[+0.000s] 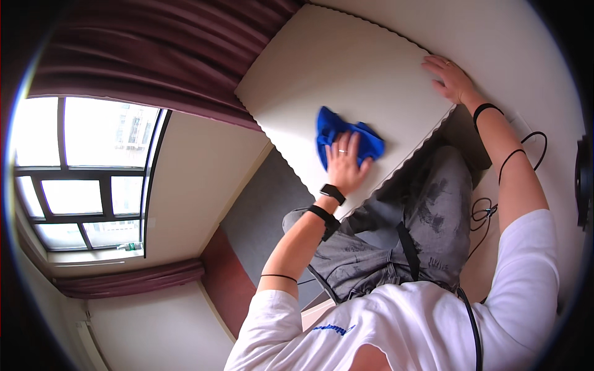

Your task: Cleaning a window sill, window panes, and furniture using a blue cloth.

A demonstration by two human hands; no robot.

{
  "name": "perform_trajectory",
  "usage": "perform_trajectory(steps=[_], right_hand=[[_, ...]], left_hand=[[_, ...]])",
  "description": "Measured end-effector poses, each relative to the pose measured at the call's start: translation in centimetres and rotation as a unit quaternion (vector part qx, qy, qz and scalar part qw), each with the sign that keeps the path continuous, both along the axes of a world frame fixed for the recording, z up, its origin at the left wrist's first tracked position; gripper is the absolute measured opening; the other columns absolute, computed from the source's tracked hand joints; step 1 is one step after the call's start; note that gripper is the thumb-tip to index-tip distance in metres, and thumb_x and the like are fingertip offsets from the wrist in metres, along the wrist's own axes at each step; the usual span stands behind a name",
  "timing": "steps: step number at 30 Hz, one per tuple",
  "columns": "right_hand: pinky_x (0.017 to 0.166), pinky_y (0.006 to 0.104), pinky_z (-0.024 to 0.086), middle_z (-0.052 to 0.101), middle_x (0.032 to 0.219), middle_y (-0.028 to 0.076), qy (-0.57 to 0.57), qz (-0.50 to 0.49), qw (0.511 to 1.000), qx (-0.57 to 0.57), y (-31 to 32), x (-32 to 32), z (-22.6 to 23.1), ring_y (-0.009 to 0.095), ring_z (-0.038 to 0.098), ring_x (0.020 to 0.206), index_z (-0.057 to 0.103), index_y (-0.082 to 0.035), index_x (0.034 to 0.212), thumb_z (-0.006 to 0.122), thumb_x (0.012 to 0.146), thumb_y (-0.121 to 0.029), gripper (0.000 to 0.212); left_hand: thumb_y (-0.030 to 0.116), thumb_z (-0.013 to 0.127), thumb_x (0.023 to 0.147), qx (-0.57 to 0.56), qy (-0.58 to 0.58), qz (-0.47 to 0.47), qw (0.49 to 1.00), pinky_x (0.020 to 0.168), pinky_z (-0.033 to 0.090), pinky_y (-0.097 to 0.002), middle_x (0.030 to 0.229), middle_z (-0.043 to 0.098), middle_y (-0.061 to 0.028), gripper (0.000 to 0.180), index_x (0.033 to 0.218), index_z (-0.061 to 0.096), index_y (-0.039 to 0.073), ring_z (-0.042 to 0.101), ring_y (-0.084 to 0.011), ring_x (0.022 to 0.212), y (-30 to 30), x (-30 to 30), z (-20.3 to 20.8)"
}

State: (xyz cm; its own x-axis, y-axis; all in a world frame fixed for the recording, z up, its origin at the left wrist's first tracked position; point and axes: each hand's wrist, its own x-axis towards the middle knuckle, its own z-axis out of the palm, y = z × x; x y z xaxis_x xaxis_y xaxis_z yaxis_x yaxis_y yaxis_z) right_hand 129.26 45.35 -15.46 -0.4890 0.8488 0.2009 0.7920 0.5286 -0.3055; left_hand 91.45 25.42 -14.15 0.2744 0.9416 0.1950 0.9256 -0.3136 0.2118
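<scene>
White shirt [408, 315] nearest, near side of table [346, 62]. Blue cloth [334, 125] on table, toward near edge, under my left hand [348, 166], fingers slightly spread. Right hand [453, 81] flat at table's right edge, thumb out.

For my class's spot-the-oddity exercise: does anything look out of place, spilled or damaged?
The trousers have dark blotches, uneven against the grey; stains or pattern, I can't tell. A cord makes untidy loops at the right. No spill shows. The blue cloth is merely crumpled.
</scene>
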Motion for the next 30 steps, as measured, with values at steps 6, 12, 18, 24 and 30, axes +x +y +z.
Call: perform_trajectory(steps=[6, 12, 18, 24, 30], right_hand=[[0.119, 0.0400, 0.031, 0.039, 0.157, 0.009, -0.003, -0.002, 1.000, -0.005, 0.3, 0.1, -0.4, 0.030, 0.037, 0.143, 0.049, -0.011, 0.143, 0.058, 0.091, -0.017, 0.053], [0.118, 0.0397, 0.032, 0.040, 0.156, 0.008, 0.001, -0.008, 1.000, 0.014, 0.2, 0.0, -0.5, 0.030, 0.038, 0.142, 0.050, -0.012, 0.143, 0.057, 0.092, -0.018, 0.052], [0.116, 0.0390, 0.034, 0.041, 0.156, 0.007, 0.007, -0.012, 1.000, 0.022, 0.1, -0.1, -0.6, 0.030, 0.040, 0.140, 0.051, -0.013, 0.142, 0.056, 0.093, -0.019, 0.050], [0.116, 0.0390, 0.034, 0.041, 0.155, 0.007, 0.010, -0.006, 1.000, 0.013, 0.1, -0.2, -0.5, 0.030, 0.040, 0.140, 0.052, -0.012, 0.142, 0.056, 0.093, -0.020, 0.050], [0.118, 0.0412, 0.032, 0.041, 0.156, 0.008, -0.008, -0.010, 1.000, 0.020, 0.2, 0.2, -1.3, 0.030, 0.037, 0.142, 0.051, -0.012, 0.142, 0.057, 0.092, -0.018, 0.052]], left_hand=[[0.039, 0.066, 0.084, -0.041, -0.034, -0.120, 0.991, 0.113, 0.027, -0.0563, 0.149, 0.044, -0.0196, 0.073, 0.146, 0.045, 0.007, 0.038, -0.0409, 0.138, -1.4, 0.1, 0.9], [0.037, 0.065, 0.086, 0.026, -0.007, 0.042, 0.999, 0.113, 0.028, -0.0517, 0.147, 0.047, -0.0164, 0.067, 0.145, 0.047, 0.009, 0.042, -0.0380, 0.134, 3.5, -9.7, -0.6], [0.045, 0.057, 0.091, 0.011, 0.036, 0.113, 0.993, 0.115, 0.026, -0.0546, 0.152, 0.042, -0.0142, 0.069, 0.149, 0.040, 0.011, 0.037, -0.0365, 0.140, 8.7, -14.5, -1.4], [0.051, 0.055, 0.092, 0.000, 0.048, 0.178, 0.983, 0.118, 0.019, -0.0605, 0.154, 0.039, -0.0139, 0.074, 0.152, 0.036, 0.011, 0.031, -0.0357, 0.145, 11.5, -12.7, -1.8], [0.048, 0.058, 0.091, -0.014, 0.021, 0.020, 0.999, 0.116, 0.021, -0.0579, 0.152, 0.040, -0.0148, 0.073, 0.149, 0.039, 0.010, 0.034, -0.0370, 0.141, 7.1, -4.6, -0.9]])
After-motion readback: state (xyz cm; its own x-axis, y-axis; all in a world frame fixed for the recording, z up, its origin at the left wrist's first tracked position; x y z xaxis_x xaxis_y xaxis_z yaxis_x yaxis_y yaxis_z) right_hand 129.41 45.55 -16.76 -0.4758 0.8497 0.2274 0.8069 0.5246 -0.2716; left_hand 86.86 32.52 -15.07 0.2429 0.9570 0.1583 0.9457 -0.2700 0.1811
